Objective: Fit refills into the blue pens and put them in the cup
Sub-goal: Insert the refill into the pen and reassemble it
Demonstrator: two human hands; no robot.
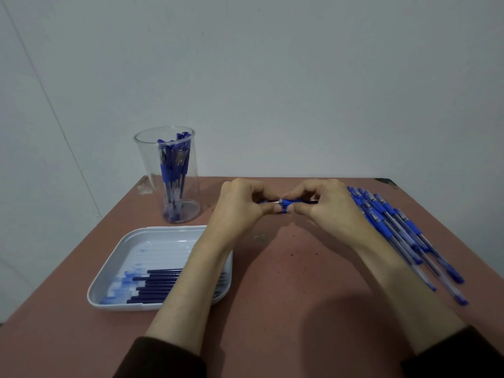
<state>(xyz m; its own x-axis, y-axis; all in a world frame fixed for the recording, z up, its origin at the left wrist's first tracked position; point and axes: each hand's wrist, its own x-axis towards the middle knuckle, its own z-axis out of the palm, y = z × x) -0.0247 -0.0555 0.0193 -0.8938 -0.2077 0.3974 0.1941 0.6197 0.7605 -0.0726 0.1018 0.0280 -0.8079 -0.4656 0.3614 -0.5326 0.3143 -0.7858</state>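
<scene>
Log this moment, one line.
left hand: pinches pen | right hand: grips pen | cup: pens inside | tray: refills | loose pens: right side

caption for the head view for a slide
Over the table, the left hand and right hand grip one blue pen between a refill tray, a cup of pens and loose pens.

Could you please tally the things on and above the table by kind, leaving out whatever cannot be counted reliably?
cup: 1
tray: 1
hands: 2, left hand and right hand
held pen: 1
Total: 5
The cup's pens, the piled pens and the refills overlap too much to count.
</scene>
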